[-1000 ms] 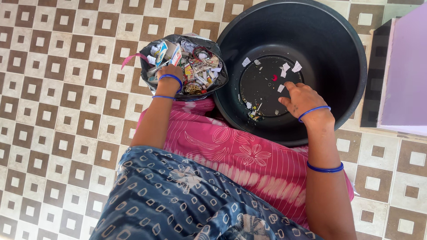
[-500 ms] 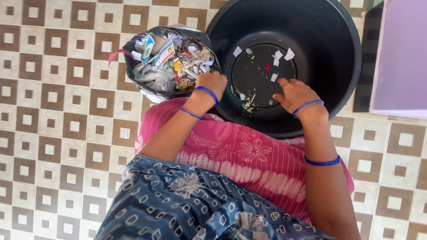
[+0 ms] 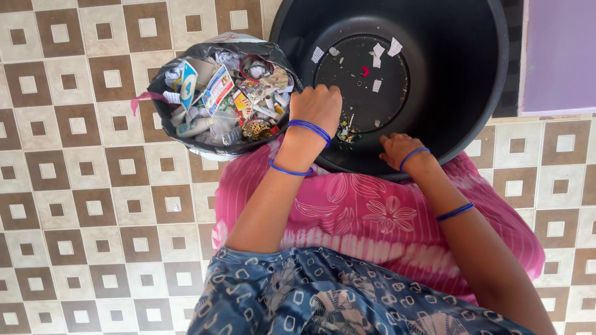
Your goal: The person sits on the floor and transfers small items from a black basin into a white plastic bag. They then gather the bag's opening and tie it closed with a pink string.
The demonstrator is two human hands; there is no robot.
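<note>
Left hand [image 3: 320,105] curled shut inside black tub [image 3: 472,74] over scraps [image 3: 346,131], right hand [image 3: 397,149] flat on tub wall, grip unclear, rubbish bag [image 3: 220,93] beside

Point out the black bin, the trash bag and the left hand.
black bin [image 3: 459,80], head view, bare inner wall.
trash bag [image 3: 162,118], head view, left plastic rim.
left hand [image 3: 321,107], head view, back of hand.

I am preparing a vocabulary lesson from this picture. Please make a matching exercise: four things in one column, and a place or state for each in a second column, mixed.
Things:
1. black tub
2. black bag
3. left hand
4. right hand

Places or states:
A. full of paper scraps and wrappers
B. at the tub's near wall
C. nearly empty, few scraps on its bottom
D. fisted over the tub's bottom, beside the bag

Pairs: 1-C, 2-A, 3-D, 4-B
</note>
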